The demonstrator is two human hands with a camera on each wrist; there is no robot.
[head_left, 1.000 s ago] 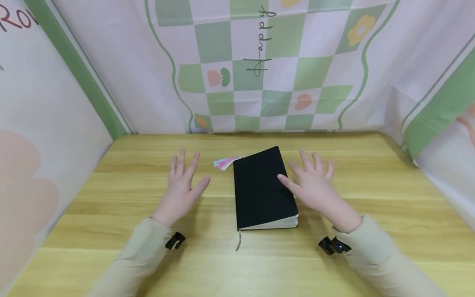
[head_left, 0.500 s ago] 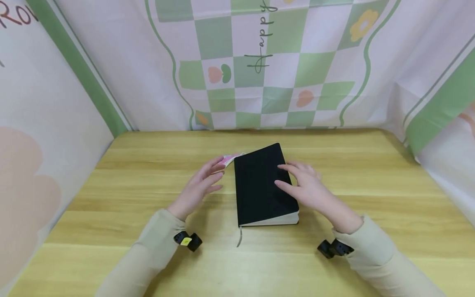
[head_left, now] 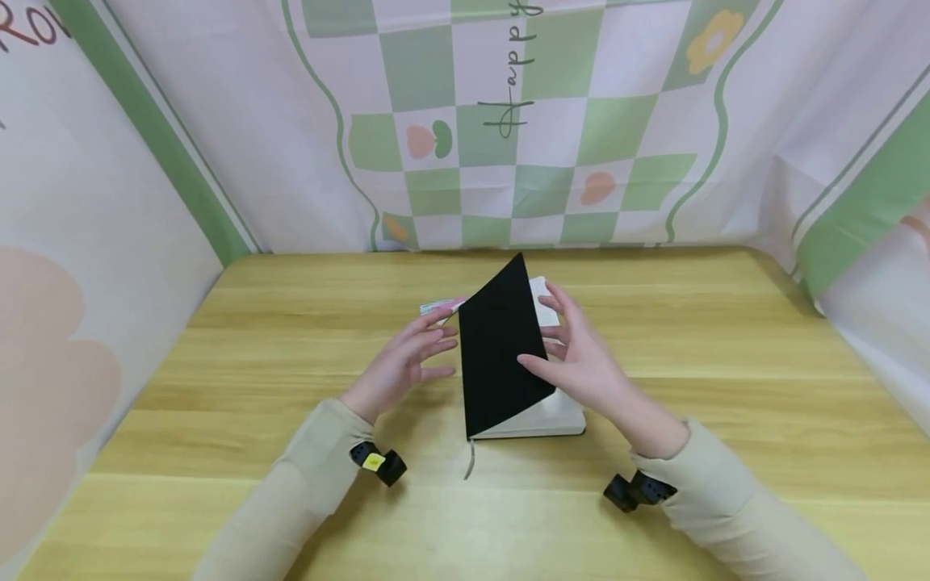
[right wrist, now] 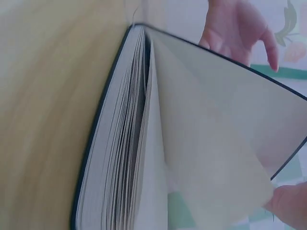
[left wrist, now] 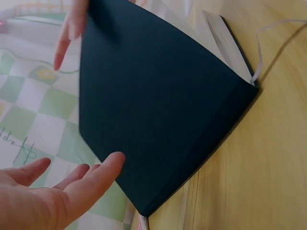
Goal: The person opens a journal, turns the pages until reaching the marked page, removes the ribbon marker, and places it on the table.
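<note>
A black hardcover notebook (head_left: 501,347) lies on the wooden table with its front cover raised at a slant, white pages showing beneath. My right hand (head_left: 581,355) holds the cover's free edge, thumb on the outer face and fingers on the inner side. In the right wrist view, a loose page (right wrist: 206,129) stands lifted near the cover, and a fingertip (right wrist: 290,201) meets the edge. Left of the spine, my left hand (head_left: 395,363) hovers with relaxed, spread fingers, holding nothing. The left wrist view has its fingertips (left wrist: 112,160) overlapping the cover's corner.
A pink and pale blue tassel (head_left: 436,308) pokes out past the notebook's far left corner. A thin grey ribbon marker (head_left: 469,460) trails from the near end of the spine. Behind the wooden table (head_left: 218,371) hangs a checkered green and white curtain (head_left: 494,194).
The notebook's cover has been lifted from flat to a slant by my right hand, which moved left. My left hand has come in from the left toward the spine.
</note>
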